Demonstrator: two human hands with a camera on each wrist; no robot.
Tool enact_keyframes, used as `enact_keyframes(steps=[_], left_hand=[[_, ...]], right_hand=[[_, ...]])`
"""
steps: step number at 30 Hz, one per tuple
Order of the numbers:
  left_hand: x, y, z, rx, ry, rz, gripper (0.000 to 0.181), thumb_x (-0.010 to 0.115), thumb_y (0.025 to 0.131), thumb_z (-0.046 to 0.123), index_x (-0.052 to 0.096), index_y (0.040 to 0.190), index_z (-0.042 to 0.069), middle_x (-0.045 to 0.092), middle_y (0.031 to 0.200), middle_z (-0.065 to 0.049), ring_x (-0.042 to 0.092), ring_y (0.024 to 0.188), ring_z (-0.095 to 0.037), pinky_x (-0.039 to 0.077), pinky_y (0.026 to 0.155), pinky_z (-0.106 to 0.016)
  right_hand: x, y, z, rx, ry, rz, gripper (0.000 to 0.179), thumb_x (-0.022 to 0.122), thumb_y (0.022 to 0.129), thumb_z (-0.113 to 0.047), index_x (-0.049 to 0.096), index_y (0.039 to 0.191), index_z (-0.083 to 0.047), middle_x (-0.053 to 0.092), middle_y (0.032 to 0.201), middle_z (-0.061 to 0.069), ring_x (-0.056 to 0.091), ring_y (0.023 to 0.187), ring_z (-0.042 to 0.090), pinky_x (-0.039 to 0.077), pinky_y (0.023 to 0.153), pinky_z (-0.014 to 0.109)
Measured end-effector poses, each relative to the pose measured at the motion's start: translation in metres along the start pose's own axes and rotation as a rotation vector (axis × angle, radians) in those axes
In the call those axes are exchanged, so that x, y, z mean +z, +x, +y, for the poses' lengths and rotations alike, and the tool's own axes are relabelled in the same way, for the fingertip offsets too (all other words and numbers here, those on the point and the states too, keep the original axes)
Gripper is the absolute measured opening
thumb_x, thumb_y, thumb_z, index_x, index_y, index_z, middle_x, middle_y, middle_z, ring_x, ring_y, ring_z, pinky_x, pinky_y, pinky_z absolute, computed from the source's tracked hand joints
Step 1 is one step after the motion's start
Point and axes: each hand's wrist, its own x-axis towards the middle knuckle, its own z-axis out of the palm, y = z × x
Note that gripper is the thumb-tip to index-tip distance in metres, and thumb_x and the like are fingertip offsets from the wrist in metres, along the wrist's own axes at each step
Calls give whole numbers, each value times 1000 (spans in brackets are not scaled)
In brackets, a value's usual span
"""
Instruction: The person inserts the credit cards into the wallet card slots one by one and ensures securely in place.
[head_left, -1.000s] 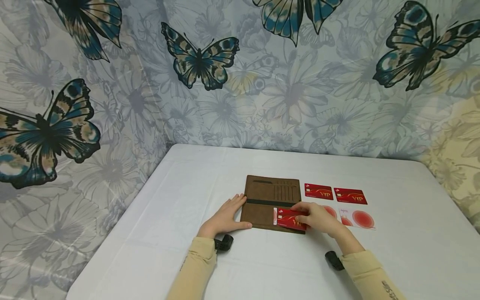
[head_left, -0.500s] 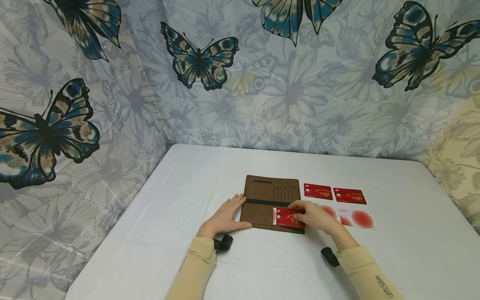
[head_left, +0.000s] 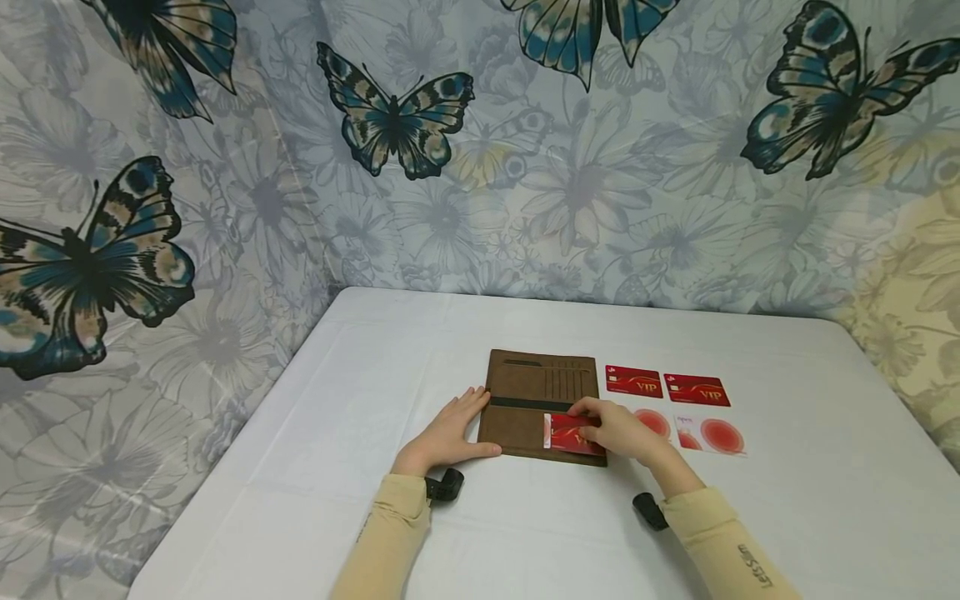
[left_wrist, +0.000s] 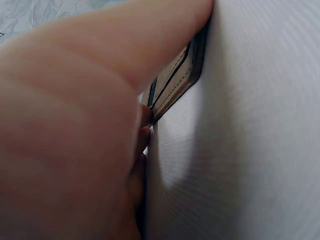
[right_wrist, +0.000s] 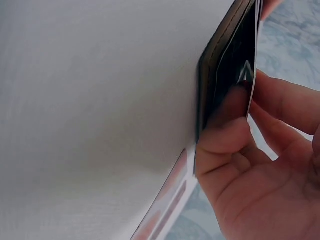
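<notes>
A brown wallet lies open on the table, its two panels divided by a dark band. My left hand rests at the wallet's left edge with fingers extended; the thumb reaches the lower left corner. Over the lower panel, my right hand pinches a red VIP card between thumb and fingers near its right end. A pale strip shows along the card's left end. In the right wrist view, the fingertips of the right hand are at the wallet's dark pocket, with the card seen edge-on.
Two red VIP cards lie in a row right of the wallet's upper panel. Below them are two white cards with red circles, the nearer one partly covered by my right hand. White cloth covers the table; a butterfly-patterned backdrop stands behind.
My right hand has shifted a little left along the card. The card's right end has come slightly left and lies straighter over the panel. My left hand stays against the wallet.
</notes>
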Motion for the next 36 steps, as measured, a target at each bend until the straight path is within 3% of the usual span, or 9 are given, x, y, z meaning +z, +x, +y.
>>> enact_keyframes(steps=[7,21,26,36], left_hand=[[-2,-1,2,-1,1,-3,90,65,81,51,23,147,6,16,152,-9,8,139,-20,7,112,-38],[1,0,-1,-3,-1,0,90,65,81,51,24,147,6,16,153,-8,8,139,-20,7,112,-37],[1,0,-1,-7,8,-5,91,64,81,52,23,147,6,16,153,-8,8,139,-19,7,112,-37],[3,2,-4,-7,9,-6,91,64,81,53,23,147,6,15,153,-8,8,139,-19,7,112,-37]], right_hand=[[4,3,-3,-6,-14,24,26,65,84,-5,59,109,-9,58,97,8,51,88,25,51,78,45],[9,5,-8,-112,-97,85,24,66,82,0,62,104,-6,52,88,9,48,79,23,51,68,38],[14,9,-11,-105,-97,104,21,68,81,0,63,101,-6,45,89,11,47,77,24,49,68,39],[21,15,-16,-61,-101,134,19,68,81,0,62,98,-6,47,89,10,48,78,24,50,73,42]])
